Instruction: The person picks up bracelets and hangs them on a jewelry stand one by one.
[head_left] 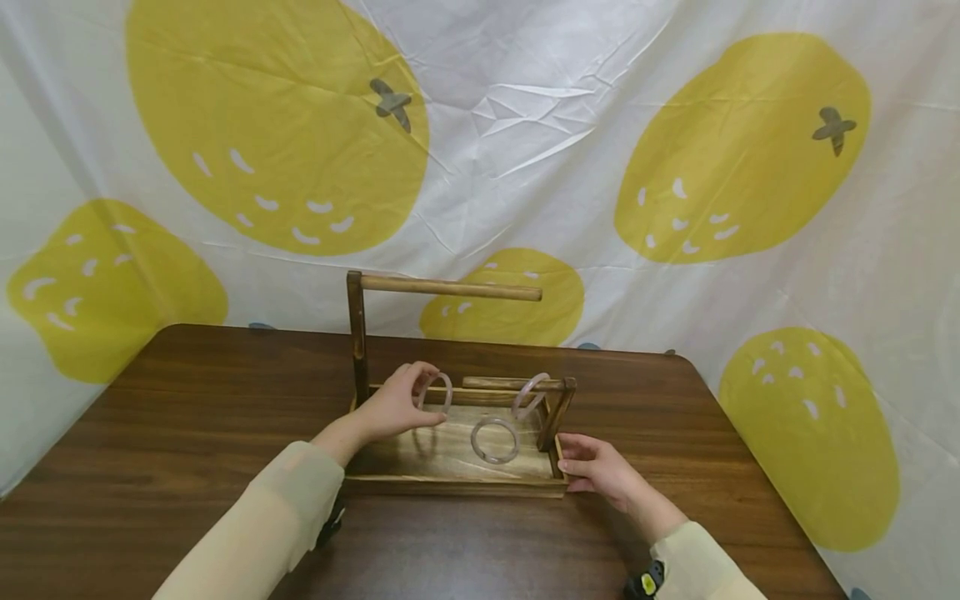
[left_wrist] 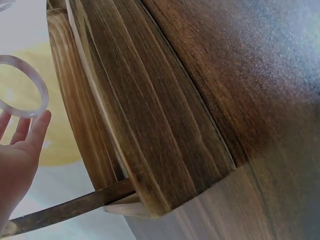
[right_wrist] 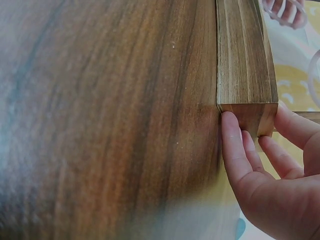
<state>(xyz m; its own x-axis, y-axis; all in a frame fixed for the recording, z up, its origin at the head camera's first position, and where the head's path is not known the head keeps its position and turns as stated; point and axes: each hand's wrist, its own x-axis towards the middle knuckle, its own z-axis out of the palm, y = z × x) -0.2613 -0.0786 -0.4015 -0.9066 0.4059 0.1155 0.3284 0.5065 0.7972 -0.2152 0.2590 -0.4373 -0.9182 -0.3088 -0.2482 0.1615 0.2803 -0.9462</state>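
My left hand (head_left: 396, 407) holds a clear, pale pink bangle (head_left: 449, 395) upright between thumb and fingertips, over the left part of a wooden display stand. In the left wrist view, fingertips meet the lower rim of this bangle (left_wrist: 44, 95). A second bangle (head_left: 494, 462) lies on the stand's tray floor. Another bangle (head_left: 522, 392) hangs on the lower bar (head_left: 491, 382), close to its short post. My right hand (head_left: 600, 471) grips the right end of the tray (head_left: 457, 487); in the right wrist view its fingers surround the tray's end (right_wrist: 250, 116).
A tall post (head_left: 356, 333) rises at the stand's left end, carrying a long upper bar (head_left: 450, 287) that reaches right above the tray. The stand sits on a dark brown table (head_left: 225, 433). Behind hangs a white cloth (head_left: 517, 192) printed with yellow lemons.
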